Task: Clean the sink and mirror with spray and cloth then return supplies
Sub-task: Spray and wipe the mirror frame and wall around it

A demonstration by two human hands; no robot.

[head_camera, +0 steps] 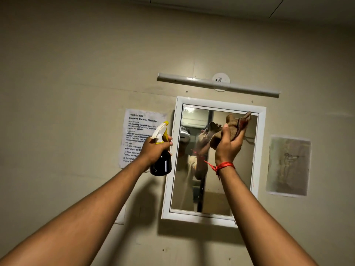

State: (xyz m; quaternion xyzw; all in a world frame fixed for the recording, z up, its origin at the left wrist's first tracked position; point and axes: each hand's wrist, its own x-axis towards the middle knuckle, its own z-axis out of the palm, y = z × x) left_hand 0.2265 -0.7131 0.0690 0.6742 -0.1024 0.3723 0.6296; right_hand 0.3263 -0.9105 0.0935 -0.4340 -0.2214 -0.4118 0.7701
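A white-framed mirror (173, 169) hangs on the beige wall ahead of me. My right hand (228, 148) presses a bunched brown cloth (235, 124) against the glass near the mirror's upper right corner. A red thread is tied around that wrist. My left hand (153, 149) grips a dark spray bottle (161, 166) with a white and yellow trigger head, held upright just left of the mirror's frame. The sink is out of view.
A printed task sheet (141, 123) is taped to the wall left of the mirror, partly behind the bottle. A faded picture (288, 166) hangs at the right. A white tube light (217, 84) is mounted above the mirror.
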